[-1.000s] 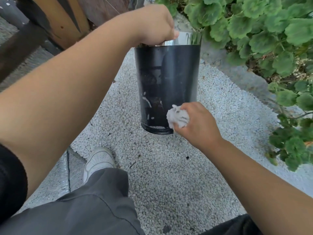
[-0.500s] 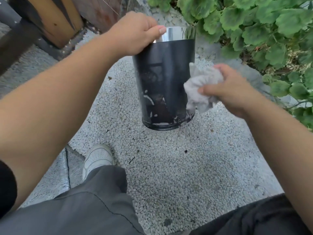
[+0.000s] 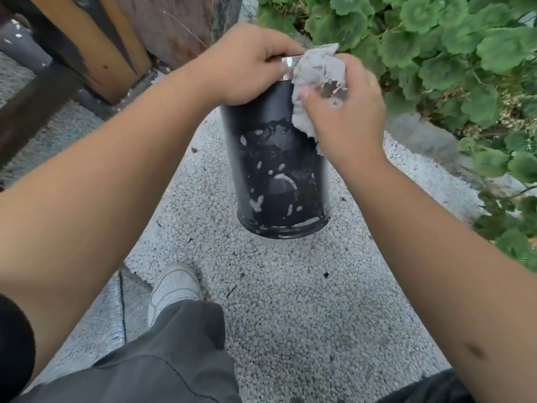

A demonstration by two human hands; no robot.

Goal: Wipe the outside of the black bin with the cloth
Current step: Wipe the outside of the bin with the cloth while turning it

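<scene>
A glossy black bin (image 3: 279,181) with a chrome rim stands upright on pale gravel in the middle of the view. White smears and dirt mark its lower half. My left hand (image 3: 247,68) grips the rim at the top left. My right hand (image 3: 345,109) holds a crumpled grey cloth (image 3: 316,80) and presses it against the bin's upper right side, just under the rim. Both hands hide most of the rim.
Green leafy plants (image 3: 453,53) crowd the right side behind a stone kerb (image 3: 421,141). A wooden post (image 3: 116,45) and dark beams stand at the upper left. My white shoe (image 3: 174,286) and grey trouser leg (image 3: 162,365) are below the bin.
My right hand has carried the cloth from the bin's bottom up its right side to the rim. My left hand has stayed on the rim.
</scene>
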